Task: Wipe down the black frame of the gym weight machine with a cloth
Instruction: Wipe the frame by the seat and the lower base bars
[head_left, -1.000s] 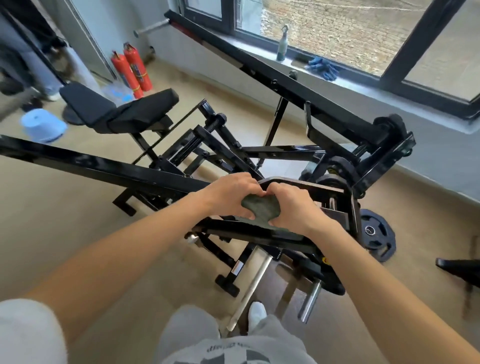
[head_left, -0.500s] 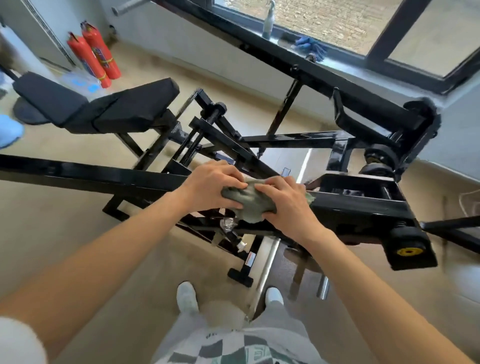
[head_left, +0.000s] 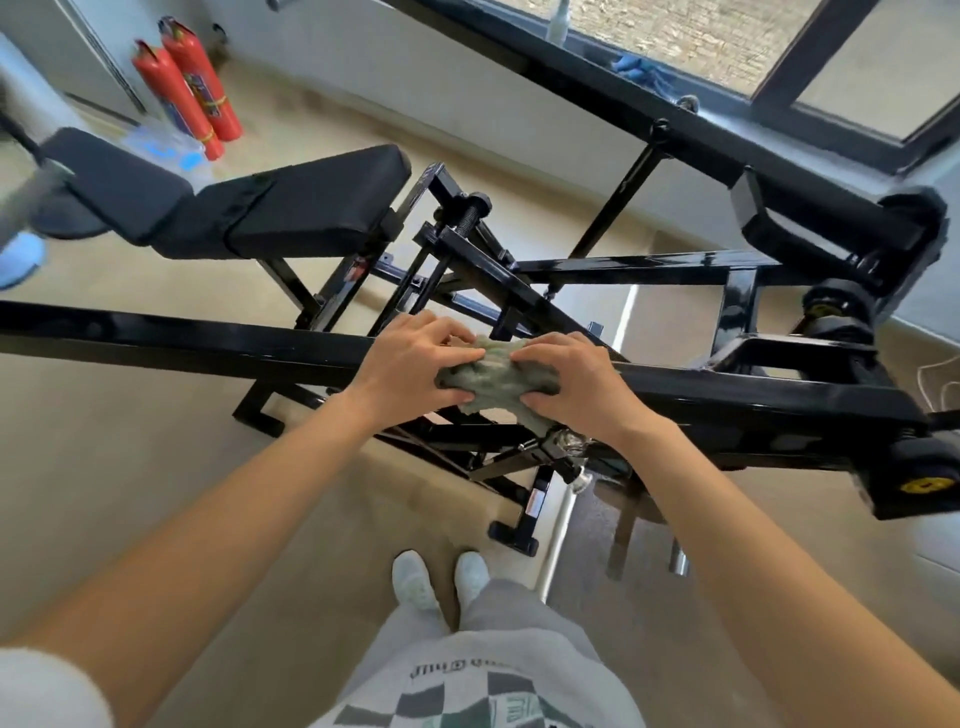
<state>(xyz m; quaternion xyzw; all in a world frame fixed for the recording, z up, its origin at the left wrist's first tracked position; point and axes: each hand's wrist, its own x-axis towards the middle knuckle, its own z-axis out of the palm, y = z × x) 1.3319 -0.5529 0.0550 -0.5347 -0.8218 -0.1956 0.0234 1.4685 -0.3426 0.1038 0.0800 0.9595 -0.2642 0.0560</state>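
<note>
Left of my left hand (head_left: 410, 369) the long black bar (head_left: 182, 338) runs bare to the frame's left edge, easy sliding. Right of my right hand (head_left: 576, 379) it hits a welded bracket (head_left: 805, 345). Crossing tubes (head_left: 498, 280) crowd just above, a knobbed pin (head_left: 574, 470) pokes out below.

The left hand (head_left: 415, 371) and right hand (head_left: 576, 384) have slid the cloth (head_left: 493, 382) along the black frame (head_left: 208, 343), seemingly leftward.
</note>
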